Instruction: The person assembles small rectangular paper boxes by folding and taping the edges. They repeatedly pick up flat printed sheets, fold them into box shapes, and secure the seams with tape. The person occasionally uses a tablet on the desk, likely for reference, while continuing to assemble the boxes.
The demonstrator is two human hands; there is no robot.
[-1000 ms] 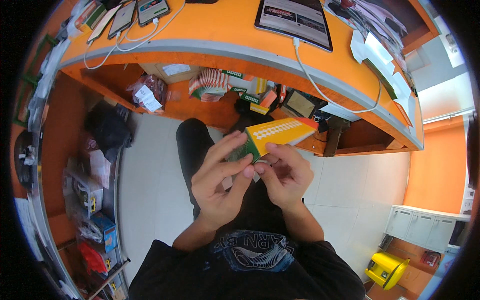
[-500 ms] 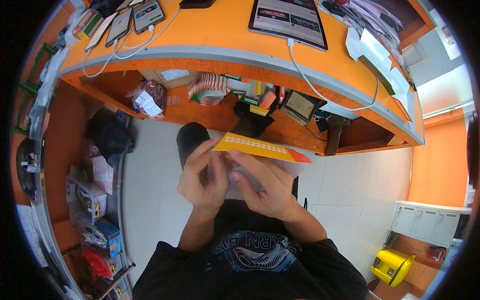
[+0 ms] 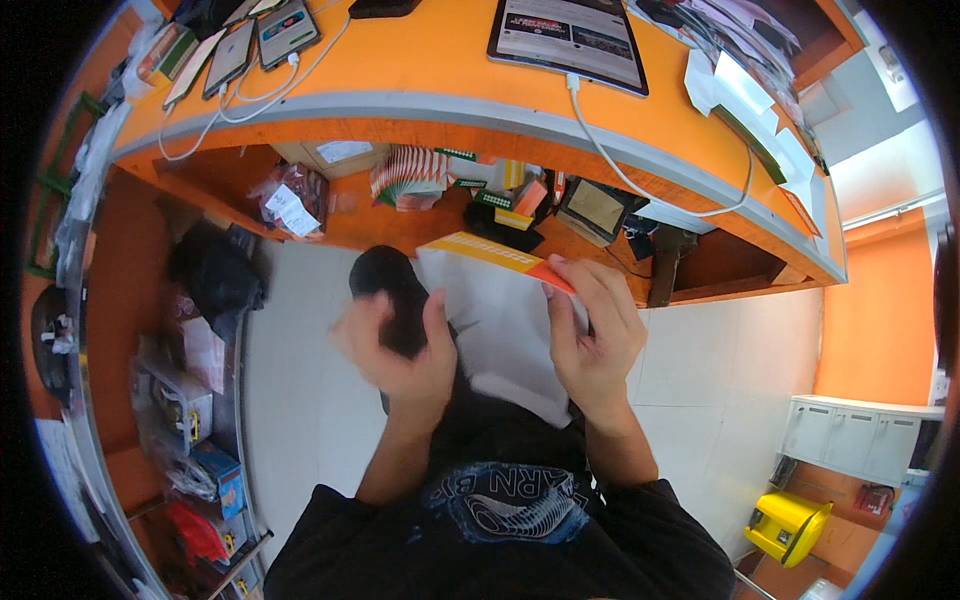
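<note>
My right hand pinches the orange end of a folded yellow-and-orange card between thumb and fingers. The card's printed strip faces up and slants down to the right. Below that strip a large white panel hangs over my lap; whether it is part of the card or a separate sheet I cannot tell. Left of the card, my left hand is apart from it, thumb raised and fingers spread, slightly blurred, with nothing in it.
Ahead stands an orange desk with a tablet, charging phones and white cables. The open shelf beneath holds a fanned stack of cards and small boxes. A cluttered rack lies left; a yellow container is at lower right.
My left hand has let go of the card and moved left and down. The right hand has shifted right to the card's orange end, and the white panel now shows.
</note>
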